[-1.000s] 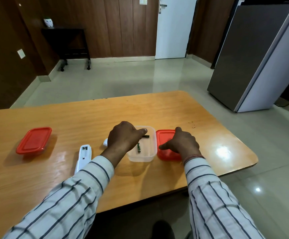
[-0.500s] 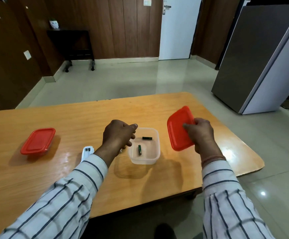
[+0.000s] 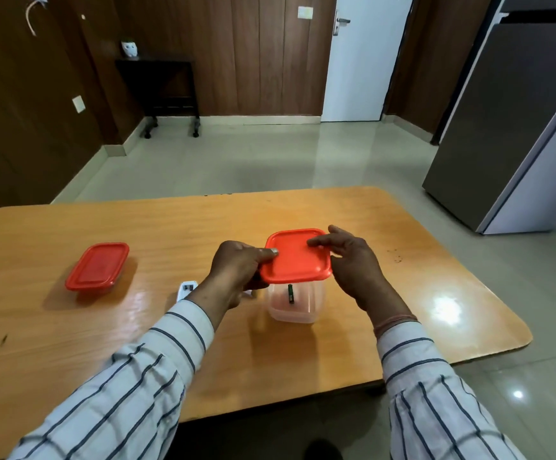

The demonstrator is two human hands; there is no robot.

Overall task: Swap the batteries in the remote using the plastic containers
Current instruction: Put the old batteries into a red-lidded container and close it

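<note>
A red lid (image 3: 295, 257) hovers level just above the clear plastic container (image 3: 295, 305) near the table's middle. My left hand (image 3: 236, 272) pinches the lid's left edge with thumb on top. My right hand (image 3: 349, 260) holds its right edge, fingers spread over the top. One dark battery (image 3: 290, 293) shows inside the container under the lid's front edge. The white remote (image 3: 186, 290) lies left of the container, mostly hidden behind my left wrist. A second container with a red lid (image 3: 99, 265) sits closed at the left.
The wooden table (image 3: 402, 293) has rounded corners, and its right edge is close to my right arm. A grey fridge (image 3: 519, 127) stands on the floor to the right. A dark side table (image 3: 167, 91) is against the far wall.
My right hand lifted the red lid from the table beside the container and brought it left, over the container. My left hand rose from the container's rim and took the lid's left edge.
</note>
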